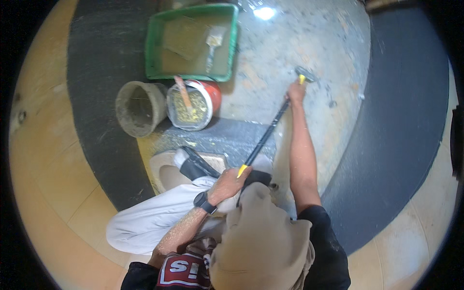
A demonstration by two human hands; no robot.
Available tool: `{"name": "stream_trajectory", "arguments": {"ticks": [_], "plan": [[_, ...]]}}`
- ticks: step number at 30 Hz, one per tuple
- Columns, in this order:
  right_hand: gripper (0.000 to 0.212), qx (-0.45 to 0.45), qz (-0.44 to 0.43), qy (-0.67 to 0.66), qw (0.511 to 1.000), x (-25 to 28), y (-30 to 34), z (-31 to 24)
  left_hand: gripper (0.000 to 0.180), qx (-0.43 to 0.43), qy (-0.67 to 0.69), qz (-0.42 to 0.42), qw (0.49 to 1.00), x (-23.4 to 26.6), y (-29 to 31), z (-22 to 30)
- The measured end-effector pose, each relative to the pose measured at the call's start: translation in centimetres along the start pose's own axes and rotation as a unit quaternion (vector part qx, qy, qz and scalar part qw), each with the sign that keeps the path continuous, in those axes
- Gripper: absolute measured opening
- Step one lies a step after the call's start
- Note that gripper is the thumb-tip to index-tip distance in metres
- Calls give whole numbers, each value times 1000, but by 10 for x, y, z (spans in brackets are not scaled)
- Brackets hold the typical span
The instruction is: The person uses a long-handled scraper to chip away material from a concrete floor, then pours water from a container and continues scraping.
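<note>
Both my hands grip a long-handled scraper [267, 134] with a black shaft and yellow parts. My left hand [227, 185], a dark watch on its wrist, is closed round the lower end near my body. Farther out, my right hand [296, 92] wraps the shaft just below the scraper's head. That head [305, 74] is at the grey, wet-looking floor [270, 58]; whether its blade touches cannot be made out. Pale flecks cling to my left forearm.
At the far left a green tub [151, 48] holds murky water and a pale, flat-bladed tool [213, 43]. Before it stand a grey bucket [124, 112] and a red-and-white bucket [212, 99] with yellowish bits and a wooden-handled tool [183, 94]. A beige squat toilet [161, 166] lies by my foot; dark walls flank the floor.
</note>
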State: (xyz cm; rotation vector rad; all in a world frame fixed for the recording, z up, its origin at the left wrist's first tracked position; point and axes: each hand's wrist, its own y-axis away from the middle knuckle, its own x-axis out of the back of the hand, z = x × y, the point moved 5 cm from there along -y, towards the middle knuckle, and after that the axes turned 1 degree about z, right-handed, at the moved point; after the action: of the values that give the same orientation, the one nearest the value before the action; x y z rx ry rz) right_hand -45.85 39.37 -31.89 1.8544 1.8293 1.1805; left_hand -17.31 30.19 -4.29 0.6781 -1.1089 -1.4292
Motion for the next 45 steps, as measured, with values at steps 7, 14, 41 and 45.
{"name": "stream_trajectory", "arguments": {"ticks": [7, 14, 41, 45], "plan": [[28, 65, -99, -27, 993, 6, -61, -52, 77, -95, 35, 101, 990, -3, -75, 37], [63, 110, -114, 26, 987, 25, 149, 8, 68, -50, 41, 40, 997, -44, -15, -12], [56, 252, -139, 135, 948, -80, 151, -63, 71, -17, 180, 55, 982, -1, -32, -8], [56, 235, -144, 117, 954, -104, 109, -107, 74, 8, 199, 74, 977, 26, -72, 25]]}}
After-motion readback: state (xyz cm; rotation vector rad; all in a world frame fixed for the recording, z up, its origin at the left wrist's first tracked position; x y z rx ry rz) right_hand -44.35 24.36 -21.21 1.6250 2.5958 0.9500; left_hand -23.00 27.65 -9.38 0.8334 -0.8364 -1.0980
